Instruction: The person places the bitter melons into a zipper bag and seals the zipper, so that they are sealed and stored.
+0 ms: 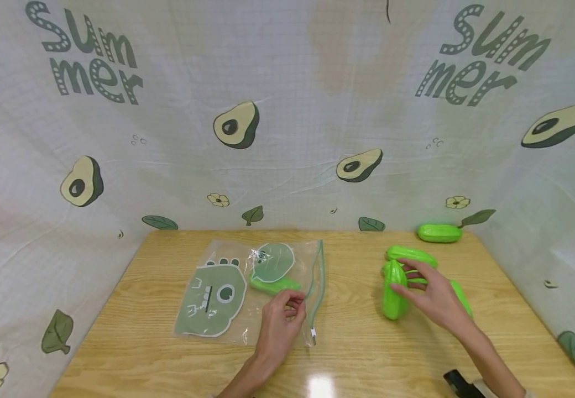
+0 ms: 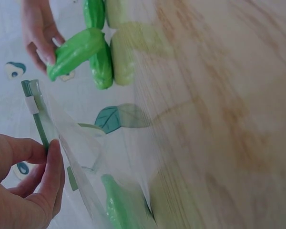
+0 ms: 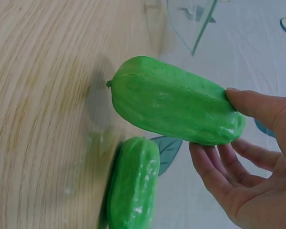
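My left hand [image 1: 281,320] pinches the green zip edge of a clear zip bag [image 1: 213,298] printed with green cartoon shapes. The left wrist view shows that edge lifted between thumb and fingers, with the bag's mouth parted. Inside the bag lies one green plastic cucumber [image 1: 273,285], partly behind the print. To the right, my right hand [image 1: 434,298] holds another green cucumber [image 1: 393,301] by one end between thumb and fingers. In the right wrist view this cucumber [image 3: 174,102] is tilted over the wood, its small stem pointing away from the hand.
Beside and behind the right hand are more green cucumbers, one [image 1: 413,255] just behind it and one [image 1: 461,298] partly hidden by it. Another cucumber [image 1: 439,233] lies at the table's back right edge. A printed cloth [image 1: 287,182] walls the wooden table [image 1: 352,331] at back and sides.
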{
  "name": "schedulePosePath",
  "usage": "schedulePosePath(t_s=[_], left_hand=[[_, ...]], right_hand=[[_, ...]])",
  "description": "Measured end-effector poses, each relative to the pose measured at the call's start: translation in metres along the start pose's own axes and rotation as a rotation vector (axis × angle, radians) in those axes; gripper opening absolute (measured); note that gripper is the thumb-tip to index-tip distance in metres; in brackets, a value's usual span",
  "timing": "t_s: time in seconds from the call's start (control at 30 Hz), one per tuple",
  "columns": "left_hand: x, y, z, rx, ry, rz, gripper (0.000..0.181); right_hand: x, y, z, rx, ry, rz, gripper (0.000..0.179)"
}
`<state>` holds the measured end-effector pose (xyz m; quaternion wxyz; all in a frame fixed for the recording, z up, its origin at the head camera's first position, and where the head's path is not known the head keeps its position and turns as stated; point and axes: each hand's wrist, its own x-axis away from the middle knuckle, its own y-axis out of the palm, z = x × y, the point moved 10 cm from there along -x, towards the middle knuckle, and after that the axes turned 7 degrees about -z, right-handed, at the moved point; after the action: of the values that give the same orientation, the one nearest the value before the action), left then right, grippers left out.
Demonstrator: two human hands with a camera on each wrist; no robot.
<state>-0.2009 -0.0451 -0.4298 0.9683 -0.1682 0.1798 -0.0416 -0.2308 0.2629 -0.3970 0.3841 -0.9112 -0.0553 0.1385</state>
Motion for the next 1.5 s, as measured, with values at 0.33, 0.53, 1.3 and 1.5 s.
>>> schedulePosePath(t_s=[0.33,0.53,1.3,1.5], left_hand=[[0.001,0.000,0.000,-0.002,0.004,0.005,0.016],[0.001,-0.001,0.000,-0.004,0.009,0.008,0.016],[0.001,0.000,-0.002,0.004,-0.016,-0.004,0.016],[-0.001,-0.001,0.000,0.001,-0.010,-0.006,0.015]], right_hand=[[-0.006,0.010,-0.007,-0.041,-0.043,-0.017,0.063],[-0.009,0.013,-0.009,-0.099,-0.026,-0.013,0.060],[-0.020,0.030,-0.021,-0.290,-0.008,0.051,0.055],[-0.025,0.036,-0.026,-0.336,0.007,0.056,0.053]])
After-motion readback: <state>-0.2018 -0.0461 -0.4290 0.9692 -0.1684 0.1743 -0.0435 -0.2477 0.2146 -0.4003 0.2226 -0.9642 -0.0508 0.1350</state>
